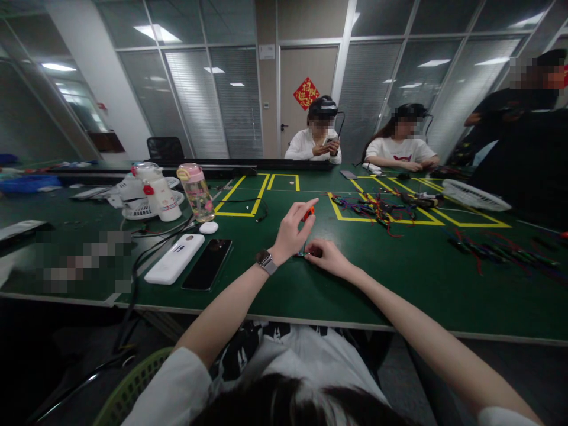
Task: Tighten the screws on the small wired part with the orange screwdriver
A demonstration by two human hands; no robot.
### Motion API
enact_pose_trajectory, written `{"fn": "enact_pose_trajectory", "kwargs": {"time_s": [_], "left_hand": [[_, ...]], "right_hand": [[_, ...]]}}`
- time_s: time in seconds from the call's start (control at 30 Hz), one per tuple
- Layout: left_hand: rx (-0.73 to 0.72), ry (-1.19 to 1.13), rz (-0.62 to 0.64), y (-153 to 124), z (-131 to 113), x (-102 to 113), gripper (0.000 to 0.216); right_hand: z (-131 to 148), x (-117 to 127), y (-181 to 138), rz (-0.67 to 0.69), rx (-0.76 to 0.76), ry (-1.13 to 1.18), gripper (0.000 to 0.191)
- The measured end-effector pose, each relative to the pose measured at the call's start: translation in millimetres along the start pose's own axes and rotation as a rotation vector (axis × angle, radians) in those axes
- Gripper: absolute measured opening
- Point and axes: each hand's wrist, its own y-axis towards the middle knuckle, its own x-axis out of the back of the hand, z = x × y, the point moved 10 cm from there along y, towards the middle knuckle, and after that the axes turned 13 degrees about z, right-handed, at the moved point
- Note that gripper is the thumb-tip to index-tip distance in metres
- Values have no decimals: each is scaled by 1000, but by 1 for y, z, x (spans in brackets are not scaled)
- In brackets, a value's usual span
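My left hand (293, 228), with a watch on its wrist, is raised a little above the green table (399, 284) and pinches a small tool with an orange-red handle (307, 213) held upright. My right hand (326, 255) rests on the table just right of it, fingers curled around a small dark part (306, 253) that the tool's tip seems to meet. What the part is cannot be made out.
A black phone (207, 264) and a white power bank (174, 258) lie to my left, near a pink-lidded bottle (196, 191) and a white bottle (156, 192). Bundles of coloured wires (377, 210) lie in yellow-taped boxes. Two people sit opposite; a third stands at right.
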Motion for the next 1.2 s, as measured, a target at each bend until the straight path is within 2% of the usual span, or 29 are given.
{"fn": "enact_pose_trajectory", "kwargs": {"time_s": [0.13,0.33,0.6,0.87,1.0,1.2], "left_hand": [[-35,-12,-47,-1,-2,5,33],[17,81,-159,-4,2,15,24],[-14,-28,14,0,1,-3,36],[35,106,-134,-5,3,9,32],[40,69,-104,-4,2,8,28],[-13,-34,-58,-2,-2,5,34]], "right_hand": [[0,0,0,5,1,12,8],[-2,-1,0,9,0,13,8],[0,0,0,12,16,-11,7],[1,0,0,8,15,-7,7],[2,0,0,7,24,-12,7],[4,1,0,12,15,-19,7]]}}
